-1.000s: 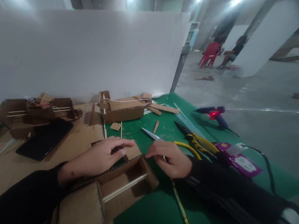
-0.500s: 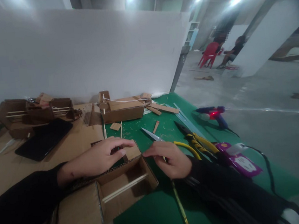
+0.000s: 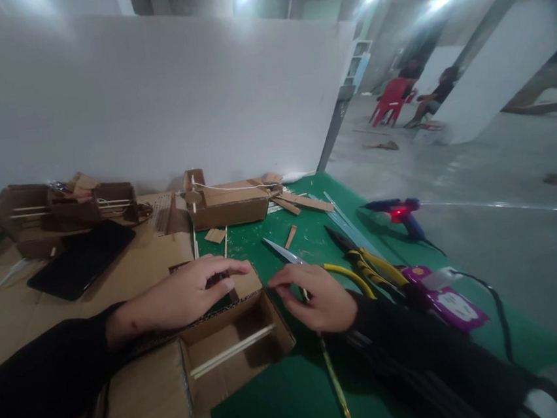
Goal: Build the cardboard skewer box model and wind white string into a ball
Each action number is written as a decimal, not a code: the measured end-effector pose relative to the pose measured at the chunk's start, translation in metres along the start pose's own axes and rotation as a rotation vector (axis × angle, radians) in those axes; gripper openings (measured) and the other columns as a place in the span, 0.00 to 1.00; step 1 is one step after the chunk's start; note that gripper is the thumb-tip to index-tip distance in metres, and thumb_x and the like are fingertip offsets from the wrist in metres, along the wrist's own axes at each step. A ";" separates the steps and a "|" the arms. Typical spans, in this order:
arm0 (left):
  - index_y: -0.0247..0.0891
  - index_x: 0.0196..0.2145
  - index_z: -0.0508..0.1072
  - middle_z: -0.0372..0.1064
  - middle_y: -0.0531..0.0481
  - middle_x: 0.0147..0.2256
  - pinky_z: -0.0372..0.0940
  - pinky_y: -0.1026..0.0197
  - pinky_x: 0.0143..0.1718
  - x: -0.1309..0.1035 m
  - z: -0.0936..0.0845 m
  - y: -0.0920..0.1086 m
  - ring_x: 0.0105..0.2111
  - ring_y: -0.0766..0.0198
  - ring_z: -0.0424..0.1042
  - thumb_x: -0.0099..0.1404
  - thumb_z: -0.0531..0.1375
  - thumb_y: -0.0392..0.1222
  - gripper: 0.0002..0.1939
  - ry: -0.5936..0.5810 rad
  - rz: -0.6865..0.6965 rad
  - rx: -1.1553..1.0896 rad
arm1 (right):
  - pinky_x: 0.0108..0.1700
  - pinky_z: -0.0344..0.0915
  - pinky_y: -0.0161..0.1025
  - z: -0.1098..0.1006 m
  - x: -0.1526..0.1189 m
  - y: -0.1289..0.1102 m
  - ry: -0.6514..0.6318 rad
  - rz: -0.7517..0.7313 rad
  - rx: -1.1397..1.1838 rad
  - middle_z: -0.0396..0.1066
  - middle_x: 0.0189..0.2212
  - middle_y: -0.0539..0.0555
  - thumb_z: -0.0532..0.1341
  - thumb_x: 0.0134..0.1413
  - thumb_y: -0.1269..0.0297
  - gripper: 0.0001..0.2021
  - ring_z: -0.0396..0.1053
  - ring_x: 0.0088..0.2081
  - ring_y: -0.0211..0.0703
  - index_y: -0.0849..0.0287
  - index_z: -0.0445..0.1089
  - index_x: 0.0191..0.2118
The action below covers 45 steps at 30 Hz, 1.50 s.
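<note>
A cardboard box [image 3: 146, 399] with open compartments lies nearest me, and two thin wooden sticks [image 3: 233, 351] span one of them. My left hand [image 3: 188, 293] rests on its far wall, index finger stretched along a cardboard flap [image 3: 249, 283] and thumb bent against it. Just right of the box's corner is my right hand [image 3: 316, 297], its thumb and index finger pinched together; anything between them is too small to make out. Beneath that hand lie scissors [image 3: 281, 251] with a yellow handle and a yellow patterned pencil [image 3: 335, 384].
Yellow-black pliers [image 3: 362, 260], a purple power strip [image 3: 445, 301] and a lit glue gun [image 3: 399, 210] stand to the right. A black phone [image 3: 84, 259] and cardboard models [image 3: 229, 204] lie farther back, before a white partition [image 3: 150, 103]. People sit in the distance.
My right hand has drawn slightly away from the box's corner to the right, with its fingertips drawn in. My left hand and the box have stayed put.
</note>
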<state>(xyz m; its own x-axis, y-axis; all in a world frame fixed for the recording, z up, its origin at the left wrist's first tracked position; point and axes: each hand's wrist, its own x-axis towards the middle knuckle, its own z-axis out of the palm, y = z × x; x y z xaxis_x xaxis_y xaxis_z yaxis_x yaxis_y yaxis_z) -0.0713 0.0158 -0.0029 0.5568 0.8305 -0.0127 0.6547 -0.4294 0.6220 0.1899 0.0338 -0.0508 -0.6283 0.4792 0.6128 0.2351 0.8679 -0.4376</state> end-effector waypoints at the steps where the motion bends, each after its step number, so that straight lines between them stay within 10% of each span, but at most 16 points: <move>1: 0.50 0.57 0.69 0.67 0.54 0.59 0.59 0.56 0.61 0.000 0.000 0.000 0.59 0.58 0.64 0.73 0.50 0.47 0.19 0.002 0.001 0.000 | 0.35 0.68 0.35 0.001 0.000 0.000 0.001 0.009 -0.016 0.75 0.32 0.55 0.57 0.57 0.74 0.08 0.72 0.32 0.40 0.59 0.69 0.41; 45: 0.47 0.58 0.69 0.67 0.53 0.59 0.59 0.56 0.61 0.001 0.000 0.004 0.59 0.58 0.65 0.73 0.51 0.46 0.19 -0.010 -0.011 -0.011 | 0.35 0.64 0.35 -0.003 0.009 -0.002 -0.178 -0.001 -0.160 0.74 0.33 0.54 0.55 0.60 0.73 0.05 0.70 0.32 0.40 0.58 0.66 0.39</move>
<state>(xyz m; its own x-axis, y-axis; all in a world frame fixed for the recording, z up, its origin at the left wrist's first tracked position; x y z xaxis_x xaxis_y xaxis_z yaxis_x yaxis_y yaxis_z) -0.0685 0.0148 0.0000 0.5547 0.8316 -0.0270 0.6551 -0.4165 0.6304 0.1856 0.0371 -0.0426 -0.7461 0.4601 0.4813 0.3401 0.8848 -0.3185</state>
